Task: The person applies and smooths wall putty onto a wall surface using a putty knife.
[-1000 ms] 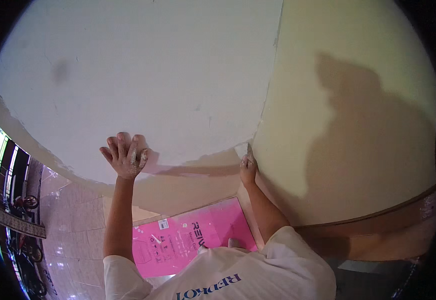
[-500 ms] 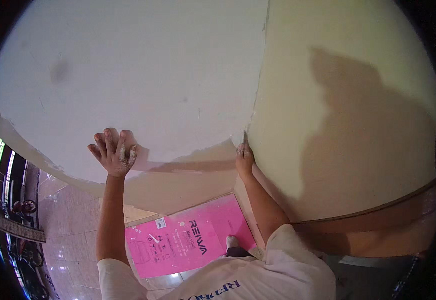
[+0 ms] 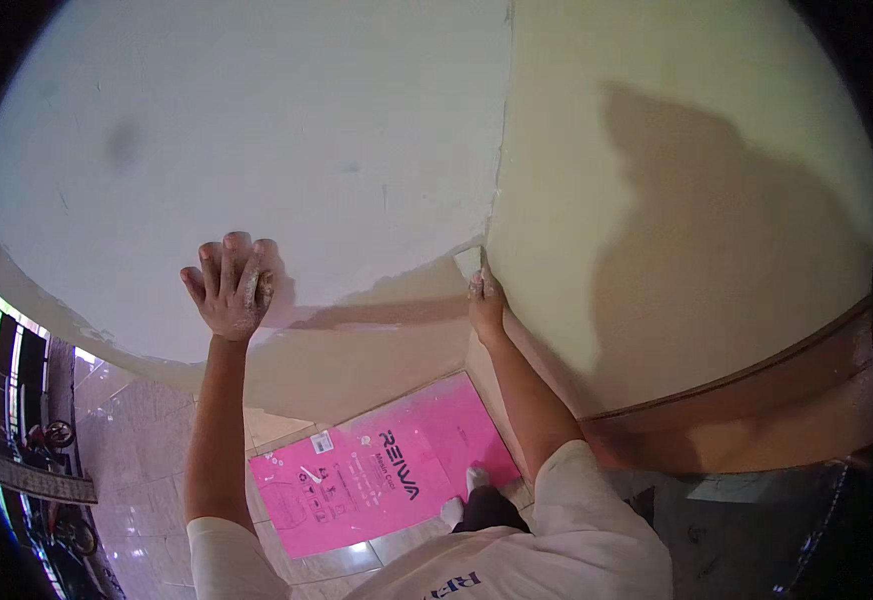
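Observation:
My left hand (image 3: 228, 300) rests against the white-coated wall (image 3: 287, 130), its fingers spread and white residue on it. My right hand (image 3: 488, 300) is closed round a small putty knife (image 3: 469, 262). The knife's pale, flat blade touches or nearly touches the wall beside the inner corner, at the lower edge of the white coat. Its handle is hidden in my fingers. To the right of the corner, the yellowish wall (image 3: 557, 250) carries a large shadow.
A flat pink cardboard sheet (image 3: 357, 490) lies on the tiled floor (image 3: 147, 470) beneath me, my feet on it. Along the foot of the right wall runs a brown ledge or panel (image 3: 737, 430). Motorcycles (image 3: 67, 480) stand at the far left by a bright, barred opening.
The putty knife has turned from edge-on to showing its flat blade, now left of the corner. My left hand has moved slightly up. Both feet now show on the cardboard.

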Motion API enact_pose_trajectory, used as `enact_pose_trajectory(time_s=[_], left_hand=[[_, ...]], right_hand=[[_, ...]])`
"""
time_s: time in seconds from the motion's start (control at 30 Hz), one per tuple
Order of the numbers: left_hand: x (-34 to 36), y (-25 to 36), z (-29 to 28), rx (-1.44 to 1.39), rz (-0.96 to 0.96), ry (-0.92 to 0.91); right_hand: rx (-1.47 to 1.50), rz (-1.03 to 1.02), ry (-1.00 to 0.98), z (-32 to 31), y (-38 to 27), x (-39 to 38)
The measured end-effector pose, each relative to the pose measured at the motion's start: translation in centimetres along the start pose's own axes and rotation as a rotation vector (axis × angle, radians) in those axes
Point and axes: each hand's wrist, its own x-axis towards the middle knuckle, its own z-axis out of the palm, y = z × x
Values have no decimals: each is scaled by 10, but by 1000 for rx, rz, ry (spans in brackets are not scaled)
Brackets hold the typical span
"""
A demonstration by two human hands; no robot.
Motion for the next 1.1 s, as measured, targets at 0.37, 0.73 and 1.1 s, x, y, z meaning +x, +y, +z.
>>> enact_pose_trajectory(time_s=[0.37, 0.73, 1.1], left_hand=[[1, 0, -4, -1, 44, 26], [16, 8, -2, 12, 63, 64], [10, 12, 5, -2, 49, 94]], right_hand=[[-46, -224, 46, 1, -24, 8], [-64, -173, 45, -4, 7, 13], [-73, -158, 77, 5, 26, 21]])
